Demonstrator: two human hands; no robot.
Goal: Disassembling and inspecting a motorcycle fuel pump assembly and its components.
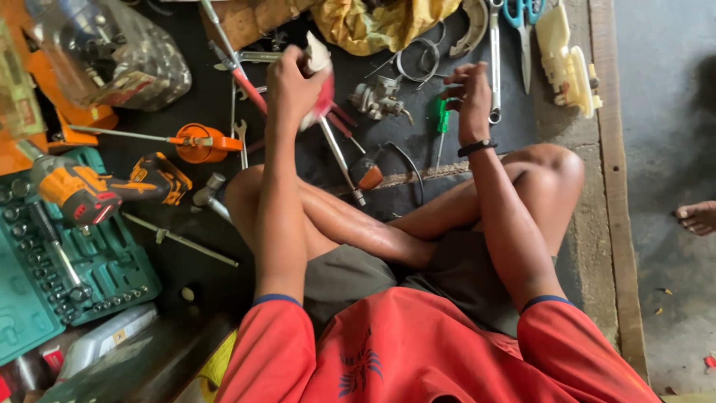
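Cross-legged on the floor, tools within reach around the carburettor (378, 97).
Left hand (292, 83), left of it, fingers pinching what seems a red-white rag (322, 86); right hand (468, 91), right of it, fingers loosely spread, empty.

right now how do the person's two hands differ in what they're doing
The left hand is closed around a red and white cloth, while the right hand holds nothing, its fingers loosely curled. The left hand is blurred; the right is sharp. Only the right wrist wears a black band. Both hover over the dark mat strewn with tools.
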